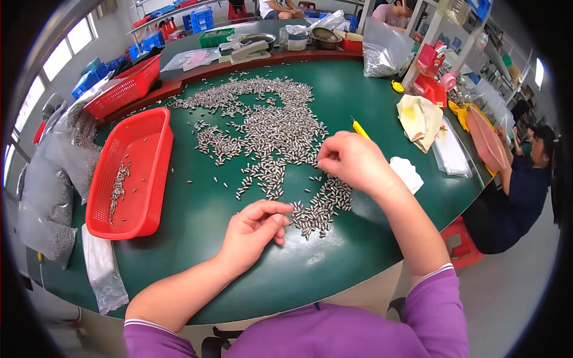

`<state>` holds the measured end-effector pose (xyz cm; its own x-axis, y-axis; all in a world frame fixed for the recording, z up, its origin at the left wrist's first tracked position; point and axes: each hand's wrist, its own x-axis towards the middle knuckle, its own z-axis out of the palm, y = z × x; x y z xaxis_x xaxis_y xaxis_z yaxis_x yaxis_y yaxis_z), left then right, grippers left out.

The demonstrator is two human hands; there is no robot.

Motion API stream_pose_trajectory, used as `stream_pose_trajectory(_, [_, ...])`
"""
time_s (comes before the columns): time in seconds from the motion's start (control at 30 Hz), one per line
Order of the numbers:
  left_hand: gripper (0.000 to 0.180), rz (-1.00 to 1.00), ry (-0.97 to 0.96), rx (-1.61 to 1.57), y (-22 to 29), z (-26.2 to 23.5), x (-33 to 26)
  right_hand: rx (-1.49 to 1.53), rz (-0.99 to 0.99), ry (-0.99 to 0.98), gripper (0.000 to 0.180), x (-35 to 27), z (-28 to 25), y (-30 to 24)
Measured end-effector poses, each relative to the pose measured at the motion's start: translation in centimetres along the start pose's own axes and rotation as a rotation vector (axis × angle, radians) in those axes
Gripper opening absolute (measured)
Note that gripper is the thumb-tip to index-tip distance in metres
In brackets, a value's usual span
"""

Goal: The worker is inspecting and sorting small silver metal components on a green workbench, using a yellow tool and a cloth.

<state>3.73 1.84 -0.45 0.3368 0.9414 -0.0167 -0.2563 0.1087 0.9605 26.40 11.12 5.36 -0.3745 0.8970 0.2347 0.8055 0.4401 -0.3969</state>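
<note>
Small pointed silvery metal pieces lie in a broad, loose heap on the green tabletop. A smaller pile of the same pieces lies nearer to me, between my hands. At the left edge of this pile is my left hand, its fingers curled and its thumb close to the index finger. Over the pile's upper right side hangs my right hand, fingers bent and drawn together. Whatever either hand pinches is too small or hidden to make out.
A red perforated basket with some metal pieces stands at left, beside filled plastic bags. A yellow pen-like tool, a white paper piece and a stained cloth lie at right. A person sits at the right.
</note>
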Motion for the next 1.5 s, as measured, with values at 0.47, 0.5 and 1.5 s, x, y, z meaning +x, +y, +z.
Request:
stream_pose_trajectory(0.47, [0.02,-0.123,0.006,-0.245,0.1,-0.8,0.4,-0.044,-0.128,-0.083,0.008,-0.8,2.7,-1.0])
stream_pose_trajectory(0.5, [0.02,-0.124,0.018,-0.241,0.1,-0.9,0.4,-0.002,-0.15,-0.036,0.008,-0.8,2.9,-1.0])
stream_pose_trajectory(1.5, [0.01,-0.185,-0.079,-0.305,-0.4,-0.7,0.2,0.682,-0.267,-0.222,0.013,-2.0,3.5,-3.9])
